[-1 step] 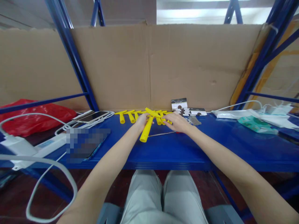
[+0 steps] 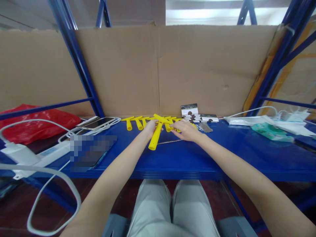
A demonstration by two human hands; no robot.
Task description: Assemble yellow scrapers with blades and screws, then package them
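My left hand (image 2: pixel 148 128) is closed around a yellow T-shaped plastic piece (image 2: pixel 156 136), its round hollow end pointing toward me and its crossbar tilted at the far end. To the right, my right hand (image 2: pixel 186 130) hovers low over the shelf with its fingers bent and apart. Beside its fingertips stand more yellow T-shaped pieces (image 2: pixel 168 127). Several like them (image 2: pixel 129 125) line the back, left of my left hand. A thin metal rod (image 2: pixel 170 142) lies below both hands, its right end hidden under my right hand.
Small black-and-white packets (image 2: pixel 201 118) are stacked against the cardboard wall (image 2: pixel 202 69). At left are a red plastic bag (image 2: pixel 37 123), a power strip (image 2: pixel 51 154), white cables and a dark flat device (image 2: pixel 93 153). White and green packaging (image 2: pixel 271 132) lies at right on the blue shelf (image 2: pixel 177 164).
My right hand has shifted slightly, and the red bit by the rod's right end is now hidden. A small yellow patch shows behind that hand. My left hand holds nearly still.
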